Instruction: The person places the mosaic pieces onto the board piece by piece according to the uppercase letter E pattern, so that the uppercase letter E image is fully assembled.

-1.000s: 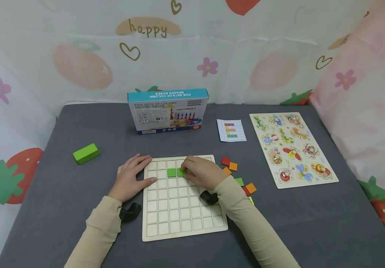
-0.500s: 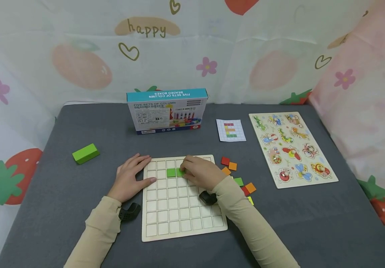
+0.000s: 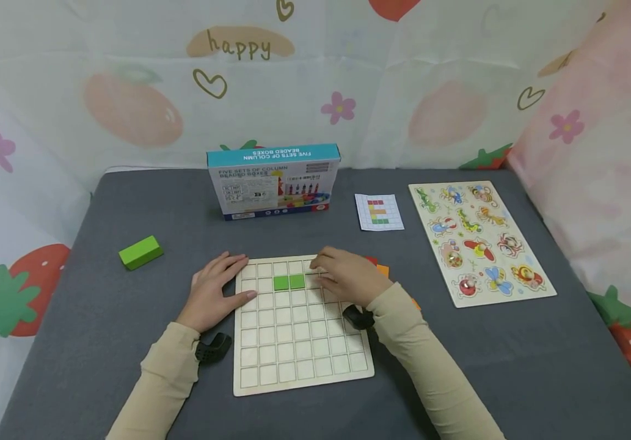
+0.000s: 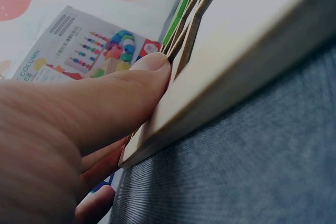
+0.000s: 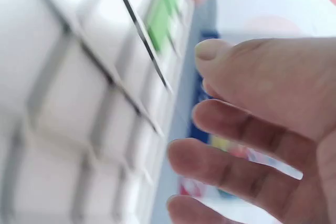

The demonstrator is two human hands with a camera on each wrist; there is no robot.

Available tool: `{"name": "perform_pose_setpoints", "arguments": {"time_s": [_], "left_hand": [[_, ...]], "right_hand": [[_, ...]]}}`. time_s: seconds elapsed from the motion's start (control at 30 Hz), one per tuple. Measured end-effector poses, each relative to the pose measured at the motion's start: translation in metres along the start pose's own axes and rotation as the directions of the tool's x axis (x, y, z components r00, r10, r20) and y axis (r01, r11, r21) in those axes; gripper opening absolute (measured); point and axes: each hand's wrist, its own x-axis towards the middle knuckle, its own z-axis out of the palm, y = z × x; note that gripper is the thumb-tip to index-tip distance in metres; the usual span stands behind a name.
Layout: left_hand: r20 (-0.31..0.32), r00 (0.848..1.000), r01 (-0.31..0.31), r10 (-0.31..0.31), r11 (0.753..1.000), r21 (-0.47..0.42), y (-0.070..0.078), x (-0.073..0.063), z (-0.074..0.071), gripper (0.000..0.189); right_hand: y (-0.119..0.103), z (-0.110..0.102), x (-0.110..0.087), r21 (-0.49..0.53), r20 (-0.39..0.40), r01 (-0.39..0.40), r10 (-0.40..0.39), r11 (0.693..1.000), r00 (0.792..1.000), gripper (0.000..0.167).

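A pale wooden grid board (image 3: 285, 352) lies on the table before me. Two green square tiles (image 3: 297, 282) sit side by side in cells of its second row from the top. My left hand (image 3: 216, 288) rests at the board's upper left edge; in the left wrist view its thumb (image 4: 121, 95) lies on the board's rim (image 4: 210, 85). Over the upper right of the board is my right hand (image 3: 350, 276), its fingers loosely bent. Nothing lies between those fingers (image 5: 210, 163) in the right wrist view. Loose red and orange tiles (image 3: 383, 270) are partly hidden behind the right hand and sleeve.
A beaded toy box (image 3: 277, 183) stands at the back. Right of it lies a small pattern card (image 3: 379, 212), then a wooden animal puzzle (image 3: 471, 244). A green block (image 3: 141, 252) sits at the left. The table (image 3: 513, 360) is covered in grey cloth.
My right hand has let go of the second green tile and moved right, away from it. That tile now shows whole. The left hand has stayed put.
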Motion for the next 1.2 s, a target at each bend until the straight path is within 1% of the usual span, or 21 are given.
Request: {"name": "perform_pose_setpoints", "arguments": {"time_s": [0.1, 0.17, 0.27, 0.37, 0.43, 0.53, 0.63, 0.7, 0.8, 0.97, 1.07, 1.2], "left_hand": [[-0.001, 1.0, -0.005, 0.005, 1.0, -0.001, 0.001, 0.001, -0.001, 0.074], [-0.001, 1.0, -0.006, 0.006, 1.0, -0.003, 0.001, 0.002, -0.001, 0.073], [-0.005, 1.0, -0.01, 0.01, 1.0, -0.009, 0.0, 0.002, -0.002, 0.072], [-0.015, 1.0, -0.014, 0.014, 1.0, -0.015, 0.0, 0.002, -0.001, 0.069], [-0.015, 1.0, -0.014, 0.014, 1.0, -0.016, 0.0, 0.002, 0.0, 0.068], [-0.009, 1.0, -0.011, 0.011, 1.0, -0.024, 0.0, 0.002, 0.002, 0.065], [-0.009, 1.0, -0.013, 0.012, 0.999, -0.035, 0.001, 0.001, 0.004, 0.063], [-0.015, 1.0, -0.017, 0.017, 0.999, -0.038, 0.001, 0.001, 0.005, 0.063], [-0.018, 1.0, -0.014, 0.013, 0.999, -0.039, 0.001, -0.001, 0.006, 0.062], [-0.015, 1.0, -0.005, 0.005, 0.999, -0.042, -0.002, -0.004, 0.006, 0.06], [-0.019, 1.0, -0.01, 0.01, 0.999, -0.042, -0.003, -0.003, 0.006, 0.059], [-0.016, 1.0, -0.014, 0.013, 0.999, -0.043, -0.003, 0.0, 0.004, 0.058]], "right_hand": [[0.015, -0.02, -0.019, -0.022, -0.023, -0.082, 0.081, 0.996, 0.996, 0.025], [0.027, -0.03, -0.033, -0.037, -0.017, -0.153, 0.152, 0.988, 0.988, 0.025], [0.045, -0.04, -0.053, -0.027, 0.019, -0.264, 0.265, 0.964, 0.964, 0.023], [0.057, -0.043, -0.068, 0.002, 0.054, -0.337, 0.337, 0.941, 0.94, 0.025], [0.062, -0.04, -0.074, 0.014, 0.072, -0.347, 0.345, 0.938, 0.936, 0.027], [0.066, -0.032, -0.079, 0.009, 0.078, -0.334, 0.332, 0.943, 0.94, 0.029], [0.066, -0.024, -0.08, -0.018, 0.052, -0.312, 0.313, 0.95, 0.948, 0.027], [0.066, -0.021, -0.079, -0.036, 0.03, -0.314, 0.315, 0.949, 0.949, 0.025], [0.065, -0.019, -0.078, -0.04, 0.018, -0.319, 0.32, 0.947, 0.947, 0.025], [0.065, -0.017, -0.077, -0.023, 0.04, -0.334, 0.335, 0.942, 0.941, 0.025], [0.065, -0.017, -0.076, -0.02, 0.045, -0.346, 0.346, 0.938, 0.937, 0.025], [0.063, -0.023, -0.077, -0.028, 0.033, -0.358, 0.358, 0.933, 0.933, 0.024]]}}
